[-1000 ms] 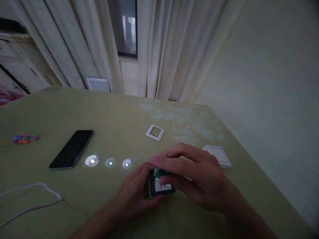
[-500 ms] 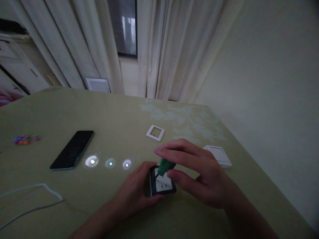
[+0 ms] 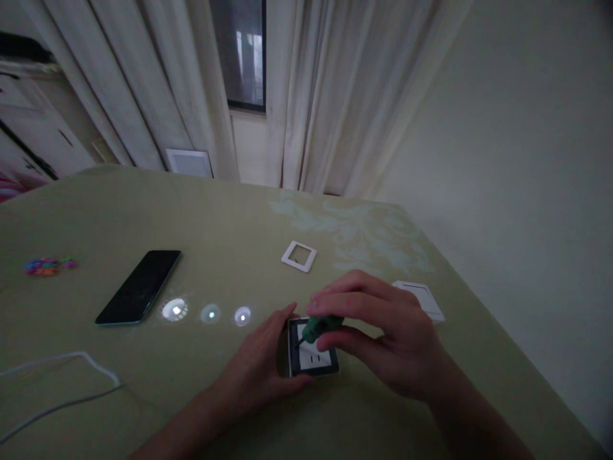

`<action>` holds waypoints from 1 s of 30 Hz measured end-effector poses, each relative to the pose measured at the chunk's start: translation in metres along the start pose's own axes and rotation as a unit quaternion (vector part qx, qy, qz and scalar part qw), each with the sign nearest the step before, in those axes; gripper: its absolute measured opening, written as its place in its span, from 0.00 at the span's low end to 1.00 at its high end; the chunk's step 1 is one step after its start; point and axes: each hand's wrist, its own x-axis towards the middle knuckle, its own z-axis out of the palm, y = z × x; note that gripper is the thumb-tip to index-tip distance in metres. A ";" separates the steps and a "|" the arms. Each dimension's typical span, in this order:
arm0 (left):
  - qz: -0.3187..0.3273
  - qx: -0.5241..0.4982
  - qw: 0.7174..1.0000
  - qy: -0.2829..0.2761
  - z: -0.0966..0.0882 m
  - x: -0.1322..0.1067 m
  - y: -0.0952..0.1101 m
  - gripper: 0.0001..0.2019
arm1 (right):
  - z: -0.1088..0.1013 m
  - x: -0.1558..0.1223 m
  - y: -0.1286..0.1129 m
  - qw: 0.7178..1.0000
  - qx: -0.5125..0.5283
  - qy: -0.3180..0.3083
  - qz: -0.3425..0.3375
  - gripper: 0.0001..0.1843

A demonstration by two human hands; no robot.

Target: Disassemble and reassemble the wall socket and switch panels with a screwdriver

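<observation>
Between thumb and fingers, my left hand [image 3: 261,361] grips a wall socket [image 3: 316,359] by its left side; it has a white slotted face and a dark surround. My right hand [image 3: 378,326] is closed around the green handle of a short screwdriver [image 3: 318,327]. The screwdriver is tilted, with its dark tip against the left part of the socket's surround. Whatever lies under the tip is too small to make out. Beyond the hands lies a white square frame [image 3: 286,257] with an open middle.
Behind my right hand, a white square switch or socket piece [image 3: 428,301] lies partly hidden. Further left are a black phone [image 3: 140,287], small colourful bits [image 3: 45,266] and a white cable [image 3: 81,355]. A wall [image 3: 527,191] borders the table's right side.
My right hand has shifted its grip on the screwdriver, closing its fingers nearer the handle, which now leans further right. The socket and my left hand have stayed almost in place.
</observation>
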 end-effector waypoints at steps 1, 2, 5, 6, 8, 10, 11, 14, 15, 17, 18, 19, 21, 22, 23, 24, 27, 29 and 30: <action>-0.002 0.001 1.000 -0.001 0.000 0.000 0.000 0.47 | 0.002 0.000 0.001 1.000 -0.017 0.026 -0.003 0.15; -0.001 0.001 1.000 0.000 0.000 0.000 0.001 0.46 | 0.004 0.000 0.002 0.999 -0.029 0.040 -0.003 0.17; 0.014 -0.001 1.000 0.011 -0.001 0.000 0.004 0.46 | 0.004 0.000 0.002 1.000 -0.016 -0.006 0.006 0.19; 0.018 -0.002 1.000 0.015 -0.001 0.001 0.005 0.46 | 0.002 0.000 0.001 0.999 -0.002 -0.036 0.010 0.22; 0.022 0.001 0.999 0.023 -0.001 0.000 0.006 0.47 | -0.005 0.000 -0.001 0.995 0.023 -0.092 0.022 0.28; 0.023 0.006 0.999 0.032 0.001 -0.001 0.004 0.49 | -0.010 0.001 -0.003 0.990 0.039 -0.128 0.036 0.32; 0.022 0.009 0.999 0.035 0.002 -0.001 0.002 0.49 | -0.011 0.001 -0.003 0.989 0.041 -0.133 0.041 0.31; 0.019 0.017 0.999 0.031 0.003 -0.003 -0.001 0.48 | -0.006 0.000 -0.001 0.996 0.006 -0.087 0.035 0.20; 0.018 0.017 0.999 0.028 0.003 -0.003 -0.001 0.46 | -0.003 0.000 -0.001 0.998 -0.019 -0.057 0.029 0.15; 0.017 0.009 1.000 0.023 0.002 -0.002 0.001 0.43 | 0.002 -0.001 -0.001 0.997 -0.072 -0.010 0.020 0.11; 0.016 0.005 1.000 0.021 0.001 -0.002 0.003 0.42 | 0.002 -0.001 -0.001 0.996 -0.090 -0.007 0.022 0.14; 0.014 0.002 1.000 0.021 0.000 -0.002 0.004 0.41 | 0.001 -0.001 -0.002 0.995 -0.098 -0.020 0.028 0.18; 0.008 -0.001 1.000 0.024 -0.001 -0.001 0.007 0.40 | -0.004 -0.002 -0.004 0.992 -0.094 -0.074 0.046 0.27; 0.004 -0.001 1.000 0.024 -0.001 -0.001 0.007 0.41 | -0.007 -0.002 -0.004 0.990 -0.086 -0.102 0.053 0.30; -0.001 0.000 1.000 0.025 0.000 -0.001 0.007 0.42 | -0.009 -0.002 -0.004 0.989 -0.077 -0.118 0.053 0.31; -0.006 0.000 1.000 0.025 0.000 -0.001 0.006 0.44 | -0.010 -0.003 -0.003 0.989 -0.071 -0.119 0.044 0.30; -0.012 0.003 1.000 0.024 0.004 -0.002 0.002 0.46 | -0.005 -0.004 0.001 0.995 -0.085 -0.049 0.000 0.19; -0.006 0.002 1.000 0.025 0.005 -0.003 0.000 0.46 | -0.001 -0.004 0.002 0.994 -0.113 0.000 -0.013 0.16; -0.005 0.000 1.000 0.024 0.005 -0.003 -0.001 0.46 | 0.000 -0.003 0.001 0.992 -0.123 0.002 -0.010 0.18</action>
